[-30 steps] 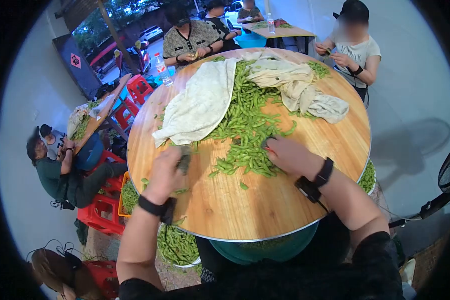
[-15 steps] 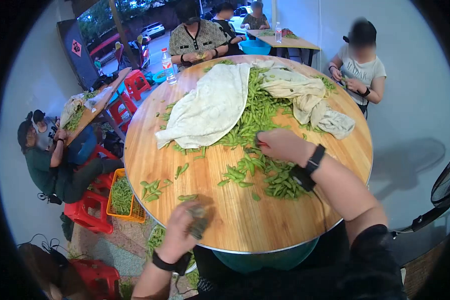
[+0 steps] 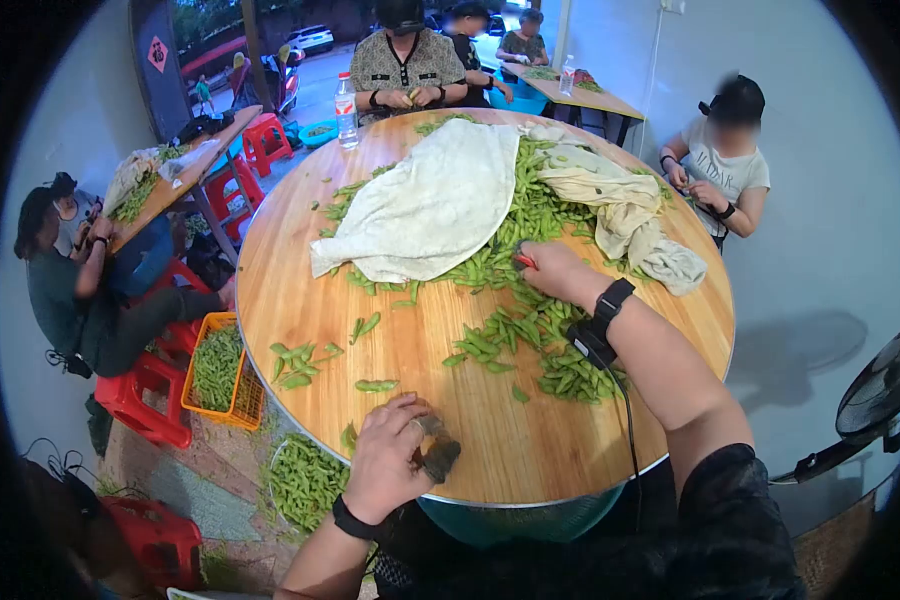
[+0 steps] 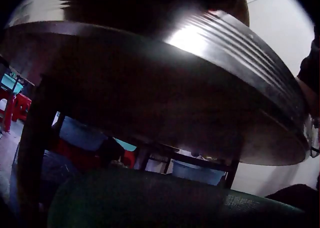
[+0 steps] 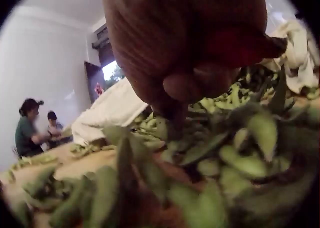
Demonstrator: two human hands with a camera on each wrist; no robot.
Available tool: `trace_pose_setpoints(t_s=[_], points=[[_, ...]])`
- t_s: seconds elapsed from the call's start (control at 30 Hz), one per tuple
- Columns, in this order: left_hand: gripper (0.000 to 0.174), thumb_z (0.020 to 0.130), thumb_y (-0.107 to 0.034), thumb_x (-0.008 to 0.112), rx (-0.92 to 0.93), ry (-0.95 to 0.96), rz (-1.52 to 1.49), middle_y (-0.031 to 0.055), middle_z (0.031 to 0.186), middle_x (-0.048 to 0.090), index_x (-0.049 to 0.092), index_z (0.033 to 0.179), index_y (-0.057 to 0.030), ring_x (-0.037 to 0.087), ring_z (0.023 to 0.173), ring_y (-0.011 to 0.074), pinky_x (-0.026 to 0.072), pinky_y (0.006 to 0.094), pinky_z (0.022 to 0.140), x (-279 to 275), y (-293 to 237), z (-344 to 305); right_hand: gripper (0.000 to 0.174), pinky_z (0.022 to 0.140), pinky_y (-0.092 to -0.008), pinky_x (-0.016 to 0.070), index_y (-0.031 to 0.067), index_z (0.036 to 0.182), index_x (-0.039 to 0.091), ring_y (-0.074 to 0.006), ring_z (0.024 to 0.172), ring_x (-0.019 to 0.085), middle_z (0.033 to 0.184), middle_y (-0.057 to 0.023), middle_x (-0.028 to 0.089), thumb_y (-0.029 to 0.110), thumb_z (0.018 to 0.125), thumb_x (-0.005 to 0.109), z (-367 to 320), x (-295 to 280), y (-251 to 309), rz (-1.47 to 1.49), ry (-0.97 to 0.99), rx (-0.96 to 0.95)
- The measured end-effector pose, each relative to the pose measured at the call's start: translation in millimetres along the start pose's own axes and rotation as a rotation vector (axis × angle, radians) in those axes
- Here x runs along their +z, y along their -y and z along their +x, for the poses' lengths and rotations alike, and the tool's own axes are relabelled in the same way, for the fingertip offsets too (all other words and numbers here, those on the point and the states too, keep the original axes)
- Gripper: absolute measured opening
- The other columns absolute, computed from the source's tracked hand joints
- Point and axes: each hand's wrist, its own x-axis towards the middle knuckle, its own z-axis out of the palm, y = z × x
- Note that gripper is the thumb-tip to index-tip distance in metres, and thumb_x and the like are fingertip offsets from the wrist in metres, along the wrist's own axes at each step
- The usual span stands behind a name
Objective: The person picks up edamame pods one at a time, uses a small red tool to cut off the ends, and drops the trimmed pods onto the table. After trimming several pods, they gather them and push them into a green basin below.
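Note:
Several green soybean pods [image 3: 510, 330] lie in a heap and in loose clusters on the round wooden table [image 3: 320, 460]. My right hand [image 3: 560, 275] reaches into the edge of the heap and grips a small red thing [image 3: 524, 262]. In the right wrist view, curled fingers of the right hand [image 5: 185, 43] surround the red thing [image 5: 230, 45], whose kind is hidden, low over the pods [image 5: 245, 163]. By the table's near left edge is my left hand [image 3: 390, 450], its fingers apart and a dark covering [image 3: 440, 460] at the thumb side.
White cloth [image 3: 425, 205] and a bunched beige cloth [image 3: 620, 205] cover parts of the heap. A water bottle [image 3: 346, 110] stands on the far edge. Baskets of pods [image 3: 218, 370] and red stools [image 3: 150, 400] are on the left. Other people [image 3: 715, 160] sit around; a fan [image 3: 875, 400] is right.
My left hand has moved from the table's left side down to its near edge. The right hand went slightly up and left in the heap, and a cluster of pods now lies nearer me.

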Motion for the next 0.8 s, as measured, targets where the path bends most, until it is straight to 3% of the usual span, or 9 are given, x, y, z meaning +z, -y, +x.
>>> trace_pose_setpoints(t_s=[0.33, 0.4, 0.47, 0.57, 0.6, 0.63, 0.7, 0.73, 0.8], points=[[0.021, 0.058, -0.012, 0.073, -0.006, -0.007, -0.007, 0.0100, 0.103, 0.061, 0.058, 0.071, -0.0031, 0.055, 0.108, 0.0329, 0.0412, 0.0416, 0.087, -2, 2, -3, 0.018, 0.072, -0.0435, 0.0456, -0.0006, 0.087, 0.052, -0.0384, 0.083, 0.058, 0.086, -0.0214, 0.060, 0.013, 0.076, 0.057, -1, -22, 25, 0.118, 0.058, 0.052], [0.021, 0.058, -0.012, 0.073, 0.004, 0.012, 0.003, 0.0099, 0.104, 0.061, 0.059, 0.071, -0.0032, 0.054, 0.109, 0.0329, 0.0411, 0.0415, 0.087, -3, 1, -3, 0.019, 0.065, -0.0400, 0.0468, -0.0001, 0.087, 0.051, -0.0316, 0.074, 0.060, 0.080, -0.0173, 0.059, 0.016, 0.079, 0.057, 1, -12, 45, 0.094, -0.057, -0.158], [0.021, 0.059, -0.013, 0.073, -0.001, 0.003, -0.010, 0.0095, 0.104, 0.061, 0.061, 0.073, -0.0034, 0.054, 0.109, 0.0325, 0.0407, 0.0414, 0.087, -4, -2, -1, 0.022, 0.053, -0.0277, 0.0421, 0.0033, 0.087, 0.051, -0.0109, 0.064, 0.052, 0.070, -0.0042, 0.051, 0.023, 0.087, 0.060, -9, -20, 96, 0.570, 0.179, -0.120], [0.023, 0.060, -0.017, 0.074, 0.040, 0.039, 0.007, 0.0088, 0.104, 0.060, 0.062, 0.076, -0.0037, 0.053, 0.110, 0.0323, 0.0403, 0.0416, 0.088, -8, -5, -1, 0.024, 0.049, -0.0219, 0.0394, 0.0050, 0.087, 0.052, -0.0023, 0.061, 0.048, 0.068, 0.0015, 0.047, 0.028, 0.090, 0.057, -16, -29, 132, 0.814, 0.300, -0.172], [0.023, 0.060, -0.017, 0.074, 0.035, 0.041, 0.011, 0.0088, 0.104, 0.060, 0.062, 0.076, -0.0037, 0.053, 0.110, 0.0323, 0.0403, 0.0416, 0.088, -8, -5, -2, 0.019, 0.052, -0.0269, 0.0427, 0.0043, 0.089, 0.053, -0.0126, 0.056, 0.051, 0.065, -0.0032, 0.050, 0.022, 0.087, 0.059, -16, -34, 138, 0.637, 0.204, -0.184], [0.024, 0.061, -0.019, 0.074, 0.041, 0.046, 0.018, 0.0079, 0.103, 0.060, 0.064, 0.078, -0.0050, 0.052, 0.110, 0.0309, 0.0398, 0.0411, 0.089, -8, -3, -2, 0.019, 0.052, -0.0269, 0.0427, 0.0043, 0.089, 0.053, -0.0126, 0.056, 0.051, 0.065, -0.0032, 0.050, 0.022, 0.087, 0.059, -13, -22, 131, 0.638, 0.204, -0.188], [0.025, 0.062, -0.021, 0.075, 0.048, 0.046, 0.024, 0.0070, 0.103, 0.060, 0.065, 0.079, -0.0062, 0.052, 0.110, 0.0295, 0.0394, 0.0407, 0.090, -7, -1, -1, 0.015, 0.055, -0.0349, 0.0455, 0.0041, 0.088, 0.053, -0.0273, 0.059, 0.055, 0.064, -0.0107, 0.054, 0.017, 0.083, 0.060, -7, 13, 107, 0.270, -0.067, -0.465], [0.025, 0.062, -0.022, 0.075, 0.043, 0.047, 0.022, 0.0070, 0.103, 0.060, 0.065, 0.079, -0.0059, 0.051, 0.110, 0.0295, 0.0390, 0.0405, 0.091, -6, -1, -1, 0.015, 0.061, -0.0424, 0.0463, 0.0038, 0.089, 0.051, -0.0381, 0.069, 0.057, 0.072, -0.0170, 0.057, 0.014, 0.080, 0.059, -13, 18, 110, 0.198, 0.010, -0.467], [0.025, 0.063, -0.022, 0.074, 0.036, 0.048, 0.021, 0.0070, 0.103, 0.060, 0.065, 0.078, -0.0056, 0.051, 0.110, 0.0295, 0.0385, 0.0403, 0.091, -6, -1, 0, 0.015, 0.063, -0.0430, 0.0463, 0.0040, 0.089, 0.051, -0.0373, 0.073, 0.058, 0.075, -0.0170, 0.057, 0.014, 0.080, 0.058, -29, 36, 109, 0.171, 0.060, -0.519]])
